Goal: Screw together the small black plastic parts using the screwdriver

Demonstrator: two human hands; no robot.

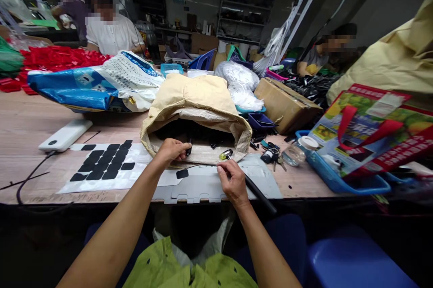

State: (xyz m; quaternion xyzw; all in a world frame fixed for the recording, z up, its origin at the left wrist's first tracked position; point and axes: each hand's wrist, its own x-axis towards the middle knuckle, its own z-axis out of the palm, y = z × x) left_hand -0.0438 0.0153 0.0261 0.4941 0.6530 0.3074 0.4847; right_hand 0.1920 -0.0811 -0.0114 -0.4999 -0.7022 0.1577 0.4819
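Note:
My left hand (174,150) is closed in a pinch on a small black piece (189,147) at the mouth of a beige woven sack (196,92). The sack lies on its side, its opening towards me, with dark pieces inside. My right hand (232,182) is closed just in front of the sack's lower lip, fingertips together; what they hold, if anything, is too small to make out. Behind and beneath that hand runs a hammer-like tool with a black handle (260,193) and a yellow-green tipped head (226,154). One black rounded patch (182,174) sits between my hands.
A white sheet (67,186) bearing several black patches lies left, near a white power bank (66,135) with a cable. Keys (279,162), a clear jar (293,155) and a blue basket (358,184) stand right. A cardboard box (287,103) sits behind. Several people sit across the tables.

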